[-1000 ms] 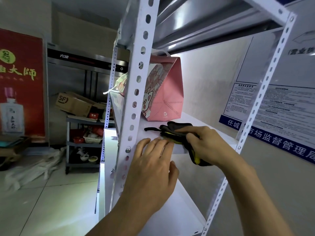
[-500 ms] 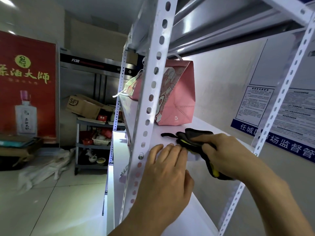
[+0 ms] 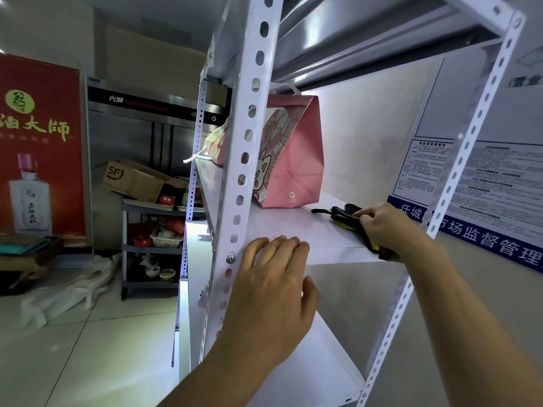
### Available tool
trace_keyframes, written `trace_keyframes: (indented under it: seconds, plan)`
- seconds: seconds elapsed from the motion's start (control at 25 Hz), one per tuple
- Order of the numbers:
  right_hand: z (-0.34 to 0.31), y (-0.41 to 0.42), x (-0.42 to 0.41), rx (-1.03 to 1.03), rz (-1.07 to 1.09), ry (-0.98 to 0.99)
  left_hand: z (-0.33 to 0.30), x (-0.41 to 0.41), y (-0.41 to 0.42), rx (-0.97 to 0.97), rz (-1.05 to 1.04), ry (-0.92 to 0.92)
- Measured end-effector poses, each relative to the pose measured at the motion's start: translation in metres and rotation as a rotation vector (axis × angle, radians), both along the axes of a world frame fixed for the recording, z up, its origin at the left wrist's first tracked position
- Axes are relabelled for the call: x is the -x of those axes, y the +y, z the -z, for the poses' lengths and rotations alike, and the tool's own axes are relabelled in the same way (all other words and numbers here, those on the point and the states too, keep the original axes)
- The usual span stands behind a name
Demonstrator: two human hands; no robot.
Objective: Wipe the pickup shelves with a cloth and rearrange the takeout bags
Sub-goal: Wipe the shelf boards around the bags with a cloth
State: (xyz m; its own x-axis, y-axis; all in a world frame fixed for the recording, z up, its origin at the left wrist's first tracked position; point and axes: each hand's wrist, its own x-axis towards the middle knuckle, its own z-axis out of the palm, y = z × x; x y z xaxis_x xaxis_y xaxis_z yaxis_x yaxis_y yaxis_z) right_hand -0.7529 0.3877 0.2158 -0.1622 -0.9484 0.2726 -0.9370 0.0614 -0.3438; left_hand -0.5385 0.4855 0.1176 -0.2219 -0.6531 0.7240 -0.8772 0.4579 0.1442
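A white metal shelf [image 3: 296, 227] runs across the middle of the view, between perforated uprights. A pink takeout bag [image 3: 293, 160] with a cartoon print stands upright at its back left. My right hand [image 3: 382, 227] grips a black and yellow cloth [image 3: 349, 220] and holds it against the shelf top near the right front corner. My left hand [image 3: 276, 277] lies flat with straight fingers over the shelf's front edge, beside the left upright [image 3: 244, 160].
A lower white shelf [image 3: 317, 374] lies beneath. The right upright [image 3: 458, 160] stands just past my right wrist. At the left are a grey cart [image 3: 152, 245] with boxes and dishes, a steel fridge [image 3: 141, 127], a red poster [image 3: 38, 142] and a tiled floor.
My right hand has slid the cloth rightward along the shelf, away from my left hand. The view has turned so the shelf sits further right. My left hand stays on the front edge.
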Motion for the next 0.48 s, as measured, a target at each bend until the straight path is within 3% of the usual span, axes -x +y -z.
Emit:
trace_keyframes:
  seconds: [0.48]
  plan:
    - [0.045, 0.084, -0.025, 0.305, -0.215, -0.043, 0.004, -0.005, 0.004, 0.025, 0.009, -0.087]
